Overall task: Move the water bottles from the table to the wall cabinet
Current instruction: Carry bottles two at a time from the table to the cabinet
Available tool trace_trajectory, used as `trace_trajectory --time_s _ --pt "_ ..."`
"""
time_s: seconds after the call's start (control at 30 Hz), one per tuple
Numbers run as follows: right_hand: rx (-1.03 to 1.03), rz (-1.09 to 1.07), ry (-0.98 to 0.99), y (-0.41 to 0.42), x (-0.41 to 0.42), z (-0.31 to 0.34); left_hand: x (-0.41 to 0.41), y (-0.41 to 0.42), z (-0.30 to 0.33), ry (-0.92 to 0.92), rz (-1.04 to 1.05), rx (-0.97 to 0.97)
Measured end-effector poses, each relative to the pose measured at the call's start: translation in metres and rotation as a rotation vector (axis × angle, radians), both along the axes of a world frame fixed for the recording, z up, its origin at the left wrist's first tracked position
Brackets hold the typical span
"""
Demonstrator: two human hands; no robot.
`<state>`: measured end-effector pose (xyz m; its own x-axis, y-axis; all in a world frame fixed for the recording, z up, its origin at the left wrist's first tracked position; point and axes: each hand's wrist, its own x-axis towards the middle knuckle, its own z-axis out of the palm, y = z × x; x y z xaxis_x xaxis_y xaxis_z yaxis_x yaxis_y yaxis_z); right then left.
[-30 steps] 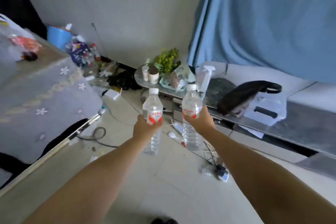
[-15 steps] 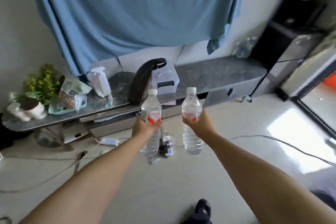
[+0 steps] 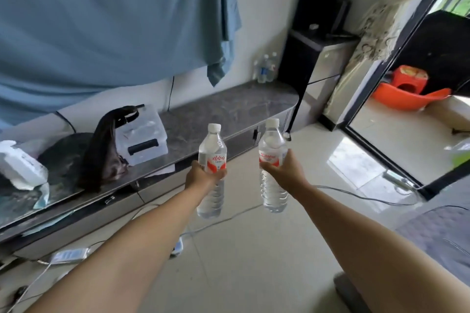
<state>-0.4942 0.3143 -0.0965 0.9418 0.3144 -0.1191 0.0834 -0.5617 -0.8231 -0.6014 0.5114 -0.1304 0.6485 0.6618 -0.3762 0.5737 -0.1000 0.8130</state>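
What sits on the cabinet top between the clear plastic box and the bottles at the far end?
Nothing: in the head view the grey cabinet top is bare between the clear box and the standing bottles.

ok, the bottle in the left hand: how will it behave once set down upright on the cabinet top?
The bottle in the left hand looks full and capped, so probably heavy for its size and fairly steady upright. Tall and narrow, it may tip if nudged, then roll. Its thin ribbed wall likely flexes.
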Motion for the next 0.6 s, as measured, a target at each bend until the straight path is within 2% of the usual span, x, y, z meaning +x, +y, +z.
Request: trace_trajectory --time_s 0.23,0.6 --pt "0.051 -0.098 0.013 -0.027 0.097 -0.002 0.108 -0.023 -0.001 -0.012 -0.11 -0.018" --pt "0.038 -0.106 0.043 0.014 0.297 -0.011 0.332 0.015 -0.001 0.002 -0.186 -0.019"
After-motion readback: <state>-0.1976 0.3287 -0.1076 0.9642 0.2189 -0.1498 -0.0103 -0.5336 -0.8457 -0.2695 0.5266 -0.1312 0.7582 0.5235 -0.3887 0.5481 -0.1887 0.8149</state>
